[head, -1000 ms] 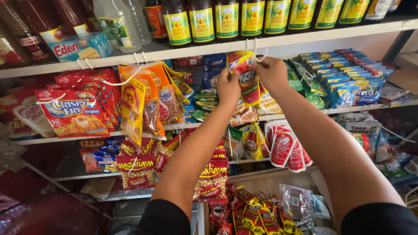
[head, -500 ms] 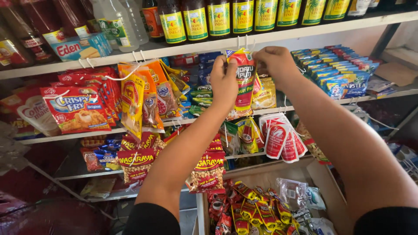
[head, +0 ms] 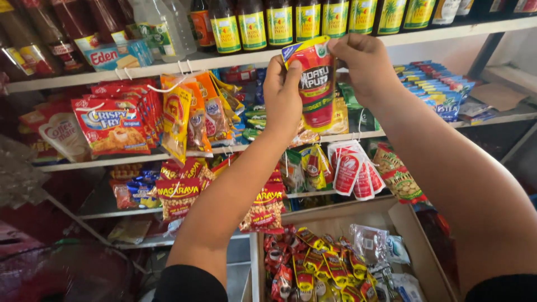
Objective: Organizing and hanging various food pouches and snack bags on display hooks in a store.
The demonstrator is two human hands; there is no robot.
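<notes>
Shelves [head: 168, 66] of a small shop fill the far wall, stocked from end to end. At far left, red-brown bottles [head: 39, 33] stand on the top board, and below them a row of red breading-mix packets [head: 114, 123] hangs from white hooks. Just right of those hang orange seasoning sachets [head: 190, 112], with red bags of peanuts [head: 178, 196] clipped lower down.

Toward the middle, the left hand [head: 282, 98] is raised to the top shelf edge, fingers closed round the left upper corner of a red sauce pouch [head: 317, 84]. The right hand [head: 366, 64] pinches the pouch's opposite top corner between thumb and forefinger. The pouch hangs upright between the two hands, in front of the dark vinegar bottles [head: 279, 25] with yellow labels, and its top sits level with the shelf edge. Judging by this grip, the pouch is being handled at its hanging point; whether it is on a hook just now cannot be told, since the fingers cover the top. Any move from here would call for keeping both corners level so the punched hole stays lined up.

Lower, near the person, an open wooden box [head: 414, 235] holds a loose heap of small red and yellow sachets [head: 319, 265] and some clear plastic bags [head: 372, 243]. To the right, white and red pouches [head: 355, 170] hang in a bunch, and blue drink-mix packets [head: 439, 89] lie stacked on the far right shelf.
</notes>
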